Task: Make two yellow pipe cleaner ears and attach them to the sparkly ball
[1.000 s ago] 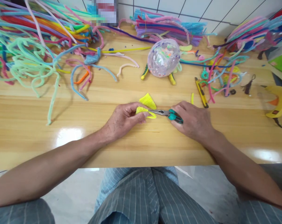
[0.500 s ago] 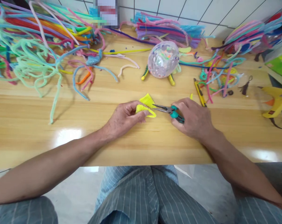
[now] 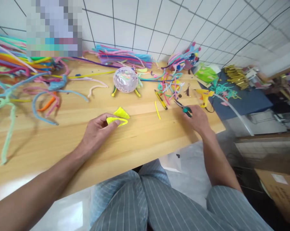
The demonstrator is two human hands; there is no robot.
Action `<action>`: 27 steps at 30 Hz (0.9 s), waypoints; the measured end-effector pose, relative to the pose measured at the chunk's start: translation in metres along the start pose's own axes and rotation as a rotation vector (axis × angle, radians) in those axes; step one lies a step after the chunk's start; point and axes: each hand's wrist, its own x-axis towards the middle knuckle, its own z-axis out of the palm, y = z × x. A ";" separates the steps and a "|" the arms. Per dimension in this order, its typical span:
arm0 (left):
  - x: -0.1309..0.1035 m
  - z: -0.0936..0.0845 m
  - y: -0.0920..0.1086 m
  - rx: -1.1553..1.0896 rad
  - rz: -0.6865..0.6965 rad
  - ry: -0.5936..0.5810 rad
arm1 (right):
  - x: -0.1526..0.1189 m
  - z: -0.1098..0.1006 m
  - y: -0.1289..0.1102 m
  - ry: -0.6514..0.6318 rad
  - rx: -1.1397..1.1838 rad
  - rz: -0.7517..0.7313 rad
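My left hand (image 3: 99,128) pinches a folded yellow pipe-cleaner piece (image 3: 121,113) between thumb and fingers, a little above the wooden table. One flat flap of it stands up behind, and a narrow loop sticks out past my thumb. Well to the right, my right hand (image 3: 198,118) is closed round the teal and black handles of needle-nose pliers (image 3: 183,107), whose jaws point up and to the left. A short yellow strip (image 3: 157,110) lies on the table between my hands, beside a yellow craft knife (image 3: 161,99).
A clear glitter dome (image 3: 126,80) rests on yellow-and-green handles behind my hands. Piles of pipe cleaners (image 3: 125,57) line the tiled wall. To the right are a yellow glue gun (image 3: 204,96), a green packet (image 3: 206,73) and the table's corner.
The pliers have moved away from the yellow piece, off to the right with my right hand. My left hand still holds the piece. The view has turned toward the right.
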 end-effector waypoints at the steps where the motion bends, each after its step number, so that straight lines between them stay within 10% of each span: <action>1: 0.000 0.000 0.000 -0.002 -0.001 -0.001 | -0.005 0.007 0.013 0.020 -0.023 0.038; 5: 0.001 0.002 -0.003 -0.020 -0.004 0.022 | -0.010 0.021 0.049 0.008 -0.063 0.129; 9: 0.000 0.006 -0.006 -0.060 0.015 0.042 | -0.002 0.016 0.036 0.061 0.022 0.080; 12: -0.001 0.008 -0.006 -0.091 0.037 0.027 | 0.005 0.007 -0.020 0.133 0.248 0.037; 19: -0.003 0.008 -0.010 -0.197 0.097 0.014 | 0.014 -0.020 -0.207 -0.193 0.944 -0.275; 27: -0.003 0.010 -0.010 -0.284 0.172 0.031 | 0.028 -0.017 -0.263 -0.299 1.243 -0.202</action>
